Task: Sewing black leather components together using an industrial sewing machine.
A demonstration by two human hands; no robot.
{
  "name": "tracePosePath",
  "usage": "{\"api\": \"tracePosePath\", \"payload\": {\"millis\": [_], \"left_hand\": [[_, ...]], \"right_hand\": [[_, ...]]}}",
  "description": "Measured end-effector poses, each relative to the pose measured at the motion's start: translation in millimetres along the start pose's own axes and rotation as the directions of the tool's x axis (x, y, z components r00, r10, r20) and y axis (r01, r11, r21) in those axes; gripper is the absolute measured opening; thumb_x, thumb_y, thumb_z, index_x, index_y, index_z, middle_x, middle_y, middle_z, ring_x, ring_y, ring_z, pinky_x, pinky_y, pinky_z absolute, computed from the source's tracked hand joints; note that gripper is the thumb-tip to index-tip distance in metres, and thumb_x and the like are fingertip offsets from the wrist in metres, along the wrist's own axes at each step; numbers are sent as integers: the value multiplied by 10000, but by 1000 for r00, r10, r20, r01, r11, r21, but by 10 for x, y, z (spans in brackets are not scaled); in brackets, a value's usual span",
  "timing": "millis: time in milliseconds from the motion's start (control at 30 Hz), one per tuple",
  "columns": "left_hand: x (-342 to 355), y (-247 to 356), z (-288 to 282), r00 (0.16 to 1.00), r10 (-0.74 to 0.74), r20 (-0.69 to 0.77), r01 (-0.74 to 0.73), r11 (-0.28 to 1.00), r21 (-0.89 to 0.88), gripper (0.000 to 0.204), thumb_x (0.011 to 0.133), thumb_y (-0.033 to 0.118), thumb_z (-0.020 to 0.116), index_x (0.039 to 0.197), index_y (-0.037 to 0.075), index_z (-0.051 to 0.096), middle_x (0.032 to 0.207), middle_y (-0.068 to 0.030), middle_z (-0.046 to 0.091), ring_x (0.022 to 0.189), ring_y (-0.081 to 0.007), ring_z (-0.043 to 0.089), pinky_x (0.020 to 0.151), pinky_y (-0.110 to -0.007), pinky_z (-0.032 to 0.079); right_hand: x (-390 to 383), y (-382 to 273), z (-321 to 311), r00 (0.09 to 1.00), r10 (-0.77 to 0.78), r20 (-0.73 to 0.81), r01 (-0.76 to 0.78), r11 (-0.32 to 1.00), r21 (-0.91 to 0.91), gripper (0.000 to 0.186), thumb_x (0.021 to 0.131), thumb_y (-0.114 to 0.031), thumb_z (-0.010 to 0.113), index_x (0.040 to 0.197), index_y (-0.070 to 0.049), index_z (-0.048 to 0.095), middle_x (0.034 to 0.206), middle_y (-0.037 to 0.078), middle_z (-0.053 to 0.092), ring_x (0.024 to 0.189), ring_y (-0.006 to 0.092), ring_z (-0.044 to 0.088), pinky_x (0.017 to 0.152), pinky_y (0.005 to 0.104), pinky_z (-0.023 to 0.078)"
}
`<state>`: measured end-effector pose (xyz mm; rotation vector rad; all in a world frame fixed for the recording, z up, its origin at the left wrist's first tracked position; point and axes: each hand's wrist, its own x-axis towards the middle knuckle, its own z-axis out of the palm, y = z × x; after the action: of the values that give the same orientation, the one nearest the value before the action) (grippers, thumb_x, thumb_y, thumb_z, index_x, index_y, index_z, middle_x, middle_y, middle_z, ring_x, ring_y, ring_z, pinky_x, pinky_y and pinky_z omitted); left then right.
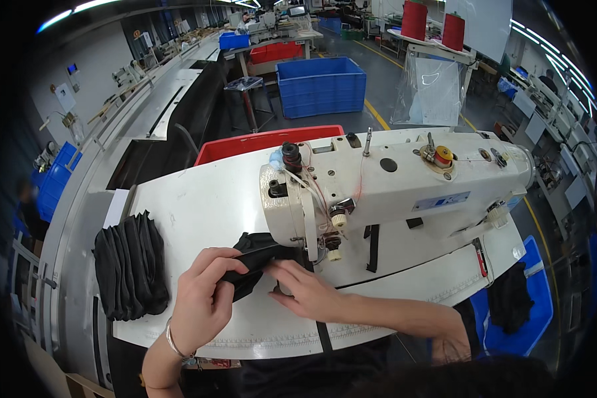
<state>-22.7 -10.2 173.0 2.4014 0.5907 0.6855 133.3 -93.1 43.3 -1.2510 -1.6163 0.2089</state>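
Observation:
A white sewing machine (391, 176) stands across the worktable. Beside its needle end, both hands are on a folded piece of black fabric (255, 262). My left hand (209, 288) pinches the fabric's left edge between thumb and fingers. Close to the needle, my right hand (305, 288) has its fingers closed on the near right side of the same piece. The needle and presser foot are hidden behind the machine head and the cloth. To the left lies a stack of folded black fabric pieces (131, 265).
Black strips (373, 249) and a small red-handled tool (480, 257) lie right of the needle. A blue bin (537, 292) with black cloth stands at the right. Behind the table are a red bin (272, 140) and a large blue crate (322, 86).

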Motion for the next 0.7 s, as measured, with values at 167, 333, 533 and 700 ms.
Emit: {"api": "tracePosePath", "payload": {"millis": [167, 333, 533, 700], "left_hand": [[76, 8, -112, 999, 18, 48, -19, 999, 31, 327, 657, -127, 417, 892, -16, 615, 976, -129, 616, 644, -193, 565, 570, -252, 412], [115, -216, -260, 997, -33, 77, 25, 995, 92, 359, 647, -142, 409, 913, -14, 615, 980, -119, 608, 711, -209, 578, 604, -248, 415], [149, -560, -333, 987, -99, 129, 84, 989, 122, 376, 650, -145, 418, 952, -24, 607, 1031, -119, 592, 811, -234, 587, 673, -264, 439], [143, -666, 84, 942, 318, 106, -295, 637, 712, 185, 767, 66, 638, 951, 45, 640, 1043, -79, 592, 1038, -235, 535, 995, -413, 359]], "right_hand": [[217, 373, 217, 988, 125, 93, -129, 990, 47, 318, 826, -114, 619, 1084, 58, 550, 1052, 206, 551, 1016, 370, 536, 856, 405, 462], [133, 418, 111, 969, 86, 230, -120, 983, 136, 253, 836, -164, 615, 994, 34, 613, 981, 142, 590, 1012, 288, 533, 880, 400, 414], [143, 470, 126, 940, -272, 205, 280, 960, -11, 119, 825, -104, 600, 861, 8, 611, 832, 74, 555, 856, 221, 564, 729, 323, 486], [132, 540, 198, 939, -255, 231, 314, 910, -272, 91, 756, -79, 647, 790, -12, 596, 790, 57, 550, 765, 200, 564, 630, 312, 490]]}}
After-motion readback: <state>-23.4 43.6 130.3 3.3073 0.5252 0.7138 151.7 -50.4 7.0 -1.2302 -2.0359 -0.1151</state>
